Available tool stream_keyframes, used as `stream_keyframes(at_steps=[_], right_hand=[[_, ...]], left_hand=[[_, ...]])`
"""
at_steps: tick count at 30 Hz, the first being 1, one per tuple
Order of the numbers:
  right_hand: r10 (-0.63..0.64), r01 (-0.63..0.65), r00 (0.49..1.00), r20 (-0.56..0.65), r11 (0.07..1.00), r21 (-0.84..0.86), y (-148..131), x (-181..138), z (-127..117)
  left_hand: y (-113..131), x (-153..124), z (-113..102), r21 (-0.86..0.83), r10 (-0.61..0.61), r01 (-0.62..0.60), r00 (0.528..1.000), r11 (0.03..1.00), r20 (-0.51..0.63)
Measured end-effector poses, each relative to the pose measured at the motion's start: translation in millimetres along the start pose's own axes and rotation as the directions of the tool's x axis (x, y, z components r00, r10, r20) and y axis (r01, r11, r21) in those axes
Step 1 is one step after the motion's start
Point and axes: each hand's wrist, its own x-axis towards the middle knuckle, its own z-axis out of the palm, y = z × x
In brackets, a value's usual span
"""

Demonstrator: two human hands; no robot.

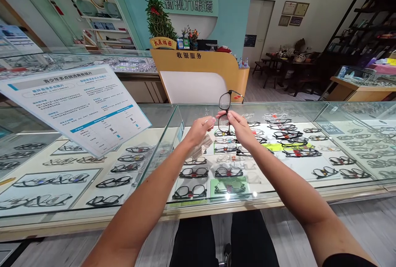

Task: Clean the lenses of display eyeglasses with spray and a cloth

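Note:
My right hand (pixel 240 128) pinches a pair of black-framed eyeglasses (pixel 225 102) near the bridge, holding them on end above the glass counter. One lens is uppermost, and a temple arm with a red tag sticks out to the right. My left hand (pixel 199 130) is closed beside the lower lens, fingers curled and thumb toward the glasses. What it grips, if anything, is too small to make out. Below it is a pale, crumpled-looking patch (pixel 202 146); whether this is a cloth or a reflection I cannot tell.
The glass display counter (pixel 213 206) spans the space before me, with rows of eyeglasses (pixel 189 192) inside. A printed sheet (pixel 93 108) stands tilted at the left. Farther back are a yellow-and-white cashier desk (pixel 193 62), a potted plant (pixel 159 19) and a dark table (pixel 286 58).

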Motion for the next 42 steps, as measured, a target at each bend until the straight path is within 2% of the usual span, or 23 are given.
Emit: stream_keyframes(at_steps=[2, 4, 6, 9, 11, 14, 20, 24, 26, 28, 29, 30, 31, 32, 33, 34, 35, 36, 38, 40, 42], right_hand=[[0.001, -0.001, 1.0, -0.007, 1.0, -0.006, -0.5, 0.1, -0.5], [0.005, -0.005, 1.0, -0.011, 1.0, 0.002, 0.5, 0.4, -1.2], [0.013, -0.012, 1.0, -0.013, 1.0, 0.017, 2.6, 0.7, -1.9], [0.02, -0.02, 1.0, -0.01, 0.999, 0.029, 6.0, 1.0, -2.1], [0.017, -0.017, 1.0, -0.007, 1.0, 0.023, 7.1, 1.2, -1.9], [0.014, -0.014, 1.0, -0.002, 1.0, 0.019, 6.8, 1.6, -1.1], [0.028, -0.028, 1.0, -0.004, 0.999, 0.026, 4.4, 2.0, 0.7], [0.029, -0.029, 1.0, -0.005, 0.999, 0.04, 5.6, 2.0, 0.4], [0.027, -0.027, 1.0, -0.004, 0.999, 0.04, 5.7, 2.1, 0.0], [0.023, -0.022, 1.0, -0.01, 0.999, 0.029, 4.4, 2.0, -0.5], [0.021, -0.02, 1.0, -0.015, 0.999, 0.025, 3.2, 1.9, -0.8], [0.019, -0.018, 1.0, -0.021, 1.0, 0.022, 1.7, 1.7, -1.0], [0.017, -0.017, 1.0, -0.025, 1.0, 0.018, 0.1, 1.5, -1.2], [0.015, -0.014, 0.999, -0.028, 1.0, 0.013, -1.5, 1.3, -1.5], [0.012, -0.012, 0.999, -0.031, 1.0, 0.006, -2.7, 1.1, -1.7], [0.01, -0.01, 0.999, -0.032, 1.0, -0.001, -3.4, 1.0, -1.9], [0.008, -0.008, 0.999, -0.031, 1.0, -0.007, -3.6, 1.0, -2.0], [0.007, -0.007, 1.0, -0.029, 1.0, -0.007, -3.0, 1.2, -2.1], [0.01, -0.009, 1.0, -0.023, 1.0, 0.01, -0.2, 2.0, -2.1], [0.009, -0.009, 1.0, -0.019, 0.999, 0.032, 3.6, 3.1, -2.1], [0.007, -0.006, 1.0, -0.016, 0.999, 0.047, 6.4, 3.7, -2.1]], left_hand=[[-6.2, 4.6, -6.0, -0.075, -0.025, 0.018, 0.996, 0.997, -0.089], [-17.0, 11.6, -14.3, -0.145, -0.063, 0.03, 0.971, 0.989, -0.229], [-31.5, 19.2, -23.3, -0.139, -0.138, 0.091, 0.914, 0.986, -0.38], [-54.5, 27.0, -35.0, -0.041, -0.311, 0.343, 0.786, 0.938, -0.535], [-66.3, 28.4, -40.0, -0.001, -0.331, 0.4, 0.756, 0.916, -0.565], [-75.9, 26.8, -43.8, 0.049, -0.324, 0.422, 0.761, 0.905, -0.562], [-80.4, 24.0, -44.9, 0.101, -0.343, 0.463, 0.768, 0.88, -0.54], [-76.6, 24.8, -40.6, 0.085, -0.371, 0.495, 0.743, 0.865, -0.558], [-67.2, 24.5, -36.6, 0.08, -0.317, 0.482, 0.682, 0.872, -0.659], [-50.9, 22.4, -31.9, 0.128, -0.136, 0.401, 0.566, 0.907, -0.813], [-40.7, 20.4, -29.3, 0.172, -0.033, 0.341, 0.519, 0.924, -0.854], [-29.8, 17.6, -26.7, 0.232, 0.062, 0.267, 0.522, 0.936, -0.851], [-19.0, 14.1, -23.8, 0.299, 0.137, 0.2, 0.571, 0.933, -0.809], [-9.0, 10.1, -20.8, 0.346, 0.162, 0.16, 0.655, 0.925, -0.738], [-0.5, 5.9, -17.5, 0.379, 0.13, 0.138, 0.789, 0.915, -0.6], [5.8, 1.7, -14.0, 0.418, 0.049, 0.136, 0.914, 0.898, -0.402], [9.8, -2.2, -10.6, 0.477, -0.044, 0.157, 0.97, 0.864, -0.24], [11.4, -5.4, -7.3, 0.554, -0.13, 0.175, 0.984, 0.814, -0.119], [8.7, -9.5, -2.2, 0.675, -0.278, 0.193, 0.96, 0.712, 0.02], [1.7, -10.5, 0.2, 0.698, -0.346, 0.206, 0.936, 0.686, 0.063], [-5.4, -9.7, -0.4, 0.657, -0.355, 0.227, 0.932, 0.719, 0.066]])
